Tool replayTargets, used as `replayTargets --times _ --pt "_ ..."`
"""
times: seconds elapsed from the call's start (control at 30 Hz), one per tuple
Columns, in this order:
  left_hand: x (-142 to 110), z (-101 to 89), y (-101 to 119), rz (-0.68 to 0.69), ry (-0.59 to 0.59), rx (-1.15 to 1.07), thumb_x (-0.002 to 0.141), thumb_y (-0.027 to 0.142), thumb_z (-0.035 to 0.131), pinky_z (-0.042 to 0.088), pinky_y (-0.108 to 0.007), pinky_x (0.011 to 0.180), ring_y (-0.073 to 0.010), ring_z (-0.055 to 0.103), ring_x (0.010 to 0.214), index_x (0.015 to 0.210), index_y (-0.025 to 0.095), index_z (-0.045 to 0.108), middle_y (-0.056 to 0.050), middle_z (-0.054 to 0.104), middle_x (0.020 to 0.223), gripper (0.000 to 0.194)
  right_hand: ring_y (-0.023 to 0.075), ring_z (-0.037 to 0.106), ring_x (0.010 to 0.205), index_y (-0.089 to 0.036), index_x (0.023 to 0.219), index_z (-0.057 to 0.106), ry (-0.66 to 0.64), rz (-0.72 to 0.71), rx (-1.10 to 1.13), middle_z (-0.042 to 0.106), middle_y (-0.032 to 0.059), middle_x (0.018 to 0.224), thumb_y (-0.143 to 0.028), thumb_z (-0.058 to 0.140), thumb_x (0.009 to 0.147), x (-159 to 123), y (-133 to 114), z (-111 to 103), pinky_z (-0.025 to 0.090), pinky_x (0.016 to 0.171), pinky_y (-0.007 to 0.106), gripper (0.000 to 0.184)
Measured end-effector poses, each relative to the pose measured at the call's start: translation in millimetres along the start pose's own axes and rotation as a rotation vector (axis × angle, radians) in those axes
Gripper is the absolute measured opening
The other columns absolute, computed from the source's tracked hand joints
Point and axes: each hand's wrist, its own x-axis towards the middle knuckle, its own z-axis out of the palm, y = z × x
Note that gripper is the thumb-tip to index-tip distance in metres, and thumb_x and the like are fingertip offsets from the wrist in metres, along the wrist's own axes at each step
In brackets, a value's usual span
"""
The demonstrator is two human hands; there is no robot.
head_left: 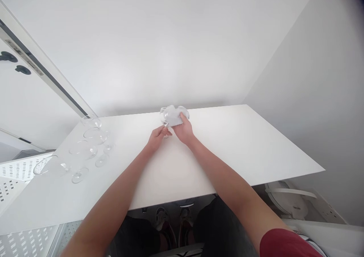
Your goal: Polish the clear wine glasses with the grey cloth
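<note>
Near the back edge of the table, my left hand (158,135) is closed around the stem of a clear wine glass (163,115). Its bowl points up and away from me, and part of its foot shows below my fingers. My right hand (184,130) grips a thin white cloth (174,116), thumb on top, pressed against the glass bowl. The cloth hides much of the bowl. Off to the left stand several more clear stemmed glasses (82,149), upright and close together.
The white table (227,147) ends at a white wall (165,52) behind it. At far left is a door with black handles (23,70). White perforated panels (25,170) lie left of the table. Below its right side sits a white round appliance (292,204).
</note>
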Motion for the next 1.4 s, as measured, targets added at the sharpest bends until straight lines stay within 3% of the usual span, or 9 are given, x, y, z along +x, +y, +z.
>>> replayTargets --times 0.1,0.23,0.5,0.7,0.83,1.07,1.17,1.27,1.4 --pt "0.4 0.7 -3.1 -0.025 -0.022 -0.044 0.091 0.067 0.055 0.055 -0.035 0.063 -0.0168 0.062 0.065 0.077 0.017 0.059 -0.006 0.063 0.079 0.052 0.0277 0.065 0.105 -0.026 0.112 0.066 -0.124 0.088 -0.064 0.073 0.0072 0.113 -0.071 0.045 0.094 -10.1 -6.9 11.6 0.056 0.082 0.045 0.053" --pt "-2.3 1.1 4.5 -0.038 -0.055 -0.136 0.092 0.064 0.056 0.052 -0.032 0.054 -0.0125 0.057 0.054 0.072 0.017 0.054 -0.003 0.055 0.075 0.051 0.0294 0.064 0.096 -0.023 0.103 0.071 -0.201 0.149 -0.189 0.072 0.0117 0.102 -0.084 0.035 0.089 -10.9 -16.2 2.9 0.054 0.077 0.046 0.072" --pt "-6.7 4.0 8.8 -0.029 -0.158 -0.141 0.092 0.065 0.056 0.052 -0.032 0.058 -0.0128 0.059 0.054 0.071 0.018 0.050 -0.002 0.056 0.072 0.052 0.0226 0.058 0.086 -0.024 0.085 0.064 -0.063 -0.053 -0.330 0.066 0.0055 0.089 -0.060 0.067 0.084 -5.5 -1.2 -9.0 0.050 0.079 0.039 0.036" --pt "-5.9 5.0 -0.2 0.009 -0.044 -0.074 0.093 0.064 0.054 0.053 -0.033 0.063 -0.0143 0.061 0.059 0.075 0.017 0.055 -0.004 0.060 0.075 0.051 0.0292 0.061 0.097 -0.022 0.096 0.068 -0.157 0.001 -0.321 0.069 0.0098 0.097 -0.056 0.049 0.089 -9.2 -11.9 -10.2 0.052 0.082 0.049 0.039" --pt "-8.0 6.4 0.4 -0.009 -0.106 -0.029 0.093 0.064 0.055 0.052 -0.032 0.062 -0.0135 0.060 0.057 0.074 0.017 0.055 -0.004 0.061 0.075 0.050 0.0299 0.061 0.097 -0.024 0.099 0.068 -0.156 -0.025 -0.309 0.069 0.0091 0.096 -0.048 0.060 0.084 -9.5 -9.3 -9.9 0.052 0.080 0.049 0.030" --pt "-10.9 10.6 -0.2 0.069 -0.110 0.161 0.093 0.058 0.056 0.049 -0.030 0.059 -0.0155 0.056 0.060 0.069 0.019 0.055 -0.003 0.058 0.065 0.045 0.0303 0.063 0.095 -0.022 0.106 0.067 -0.244 0.118 -0.256 0.071 0.0111 0.101 -0.063 0.058 0.084 -6.0 -14.5 -15.0 0.052 0.072 0.046 0.047" --pt "-11.4 9.7 6.6 -0.030 -0.240 0.002 0.091 0.059 0.060 0.049 -0.031 0.055 -0.0165 0.058 0.059 0.066 0.019 0.050 -0.005 0.059 0.068 0.048 0.0296 0.063 0.093 -0.023 0.105 0.066 -0.288 0.174 -0.288 0.070 0.0092 0.097 -0.060 0.066 0.078 -6.9 -20.0 -20.3 0.053 0.071 0.044 0.046" --pt "-10.0 7.3 13.2 -0.148 -0.422 -0.256 0.089 0.059 0.062 0.051 -0.034 0.053 -0.0184 0.061 0.058 0.065 0.019 0.047 -0.005 0.057 0.066 0.049 0.0271 0.063 0.097 -0.025 0.109 0.065 -0.289 0.096 -0.359 0.070 0.0059 0.100 -0.045 0.079 0.070 -11.3 -22.3 -15.0 0.053 0.074 0.040 0.046" --pt "-7.1 7.8 8.1 -0.112 -0.163 -0.148 0.085 0.053 0.069 0.046 -0.029 0.046 -0.0149 0.056 0.051 0.066 0.018 0.052 -0.004 0.058 0.063 0.043 0.0243 0.060 0.107 -0.028 0.122 0.061 -0.189 -0.195 -0.503 0.065 0.0051 0.119 -0.029 0.090 0.057 -19.9 -17.7 3.2 0.054 0.081 0.036 0.071"
